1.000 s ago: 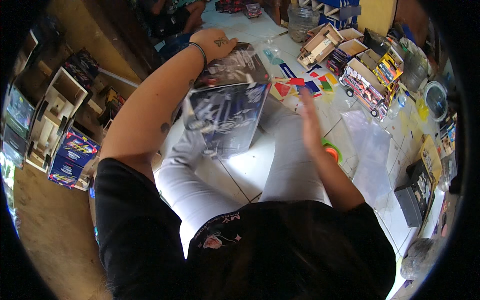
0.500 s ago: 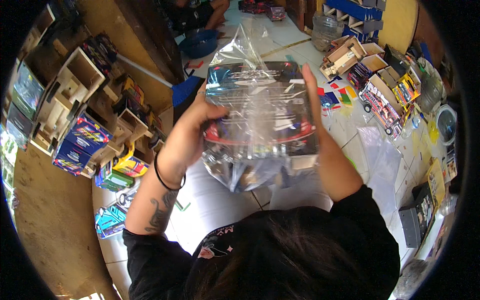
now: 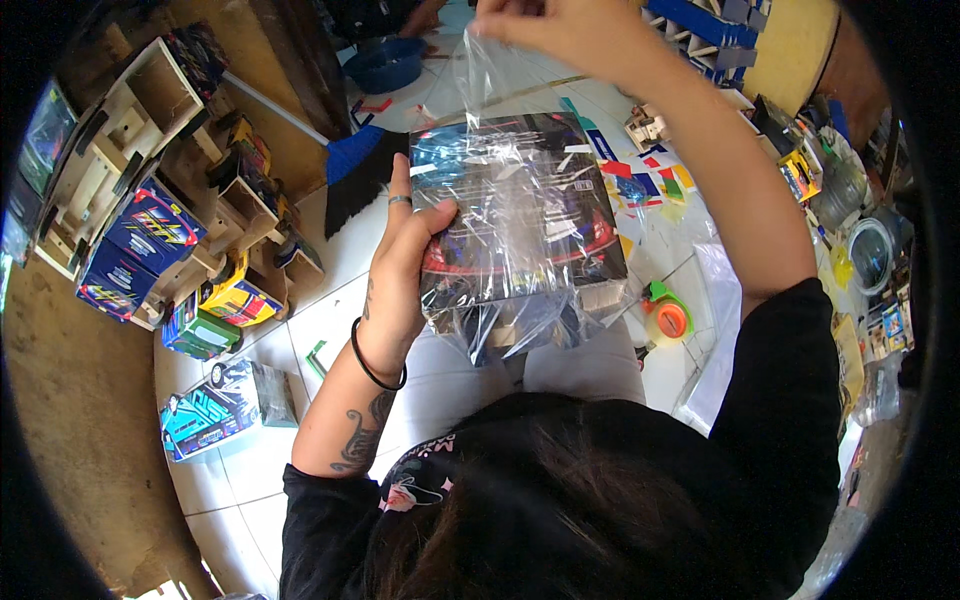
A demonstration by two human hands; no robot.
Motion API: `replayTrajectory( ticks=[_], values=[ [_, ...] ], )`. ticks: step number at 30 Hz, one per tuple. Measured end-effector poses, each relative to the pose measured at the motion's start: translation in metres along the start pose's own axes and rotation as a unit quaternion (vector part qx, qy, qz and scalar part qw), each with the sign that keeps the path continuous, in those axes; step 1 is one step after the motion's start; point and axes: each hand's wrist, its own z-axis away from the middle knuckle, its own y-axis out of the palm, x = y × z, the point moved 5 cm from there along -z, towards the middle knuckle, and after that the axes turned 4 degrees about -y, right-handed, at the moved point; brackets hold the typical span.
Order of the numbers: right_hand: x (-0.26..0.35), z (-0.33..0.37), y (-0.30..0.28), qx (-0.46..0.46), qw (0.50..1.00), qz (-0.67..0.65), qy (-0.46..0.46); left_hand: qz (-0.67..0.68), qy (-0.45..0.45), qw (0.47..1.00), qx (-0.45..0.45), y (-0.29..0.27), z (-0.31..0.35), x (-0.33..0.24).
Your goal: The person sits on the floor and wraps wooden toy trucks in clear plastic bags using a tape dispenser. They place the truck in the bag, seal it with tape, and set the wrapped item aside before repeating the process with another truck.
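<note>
Since half a second ago the right hand (image 3: 560, 30) has gone up from the side of the clear plastic bag (image 3: 520, 225) to its far top edge, where its fingers now pinch the film and pull it taut. Inside the bag sits a dark printed box (image 3: 520, 200), held up over the person's lap above the white tiled floor (image 3: 330, 310). Along the bag's left side the left hand (image 3: 400, 260) is wrapped around bag and box together, thumb across the front, a ring on one finger and a black band on the wrist.

Left of the hands, wooden toy trucks (image 3: 130, 130) and colourful printed boxes (image 3: 150, 240) lie in a heap, with another box (image 3: 215, 410) nearer. A blue-bristled broom (image 3: 350, 175) rests beyond the left hand. Right of the bag stands an orange and green tape roll (image 3: 668, 315).
</note>
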Motion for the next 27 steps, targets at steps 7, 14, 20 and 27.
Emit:
replayTrajectory(
  ticks=[7, 14, 20, 27],
  values=[
    [0.021, 0.006, -0.003, 0.019, 0.977, -0.096, 0.187, -0.027, 0.05, 0.998, 0.029, -0.007, -0.007, 0.005],
    [-0.003, 0.01, -0.005, -0.016, 0.979, -0.203, 0.011, -0.317, 0.248, 0.915, -0.015, -0.001, 0.008, -0.04],
    [-0.024, 0.032, 0.051, 0.161, 0.975, -0.143, 0.058, -0.63, 0.396, 0.648, 0.164, 0.048, 0.039, -0.042],
    [0.033, 0.079, 0.045, 0.074, 0.989, -0.061, -0.11, -0.577, 0.463, 0.67, 0.06, 0.043, 0.043, -0.03]
  ],
)
